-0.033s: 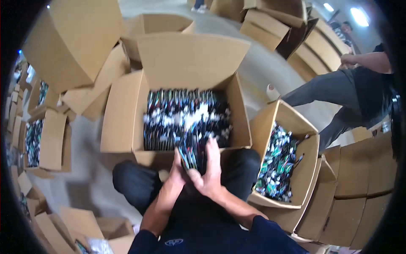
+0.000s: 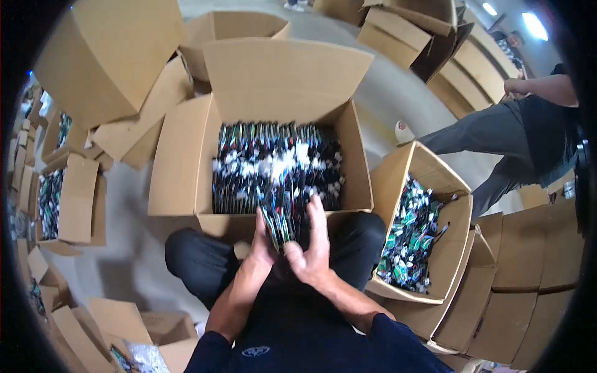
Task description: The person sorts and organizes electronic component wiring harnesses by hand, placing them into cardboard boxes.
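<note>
Bundle of wired parts [image 2: 278, 225] between left hand [image 2: 262, 246] and right hand [image 2: 313, 256].

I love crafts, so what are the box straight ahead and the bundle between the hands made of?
The box looks like matte cardboard: brown, with folded flaps. The bundle may be shiny plastic-coated wires, judging by thin coloured strands.

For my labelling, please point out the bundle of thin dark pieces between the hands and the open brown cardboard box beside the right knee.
Bundle of thin dark pieces [image 2: 280, 225], head view: its middle.
Open brown cardboard box [image 2: 449, 256], head view: inner wall.
</note>
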Demonstrator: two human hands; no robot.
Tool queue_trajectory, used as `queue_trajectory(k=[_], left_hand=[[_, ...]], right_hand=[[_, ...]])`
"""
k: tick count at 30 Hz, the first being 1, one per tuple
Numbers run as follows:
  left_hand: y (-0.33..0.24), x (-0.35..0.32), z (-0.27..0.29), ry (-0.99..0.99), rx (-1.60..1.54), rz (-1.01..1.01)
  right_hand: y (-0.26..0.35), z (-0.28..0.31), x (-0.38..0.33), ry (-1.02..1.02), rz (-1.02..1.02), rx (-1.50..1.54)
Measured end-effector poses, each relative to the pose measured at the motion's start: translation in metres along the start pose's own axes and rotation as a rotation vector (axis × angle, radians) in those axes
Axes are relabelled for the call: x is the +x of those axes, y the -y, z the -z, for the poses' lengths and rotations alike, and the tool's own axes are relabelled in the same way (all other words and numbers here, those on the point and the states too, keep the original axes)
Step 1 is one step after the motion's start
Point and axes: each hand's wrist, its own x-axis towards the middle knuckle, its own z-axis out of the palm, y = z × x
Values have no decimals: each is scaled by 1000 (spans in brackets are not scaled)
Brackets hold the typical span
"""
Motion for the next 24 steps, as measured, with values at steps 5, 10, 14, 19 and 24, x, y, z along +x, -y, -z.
queue_trajectory(k=[5,10,14,19,24], left_hand=[[11,0,-8,-109,-66,-73],[33,-7,-20,-165,79,8],[15,-28,40,-101,333,-19],[19,1,-12,273,-223,129],[-9,8,-30,136,31,52]], right_hand=[[-14,1,8,-72,-41,-50],[-45,8,-23,-47,4,-189],[-22,10,-25,56,-73,-94],[-47,132,-9,-74,-55,-157],[-248,288,-67,-426,-437,-732]])
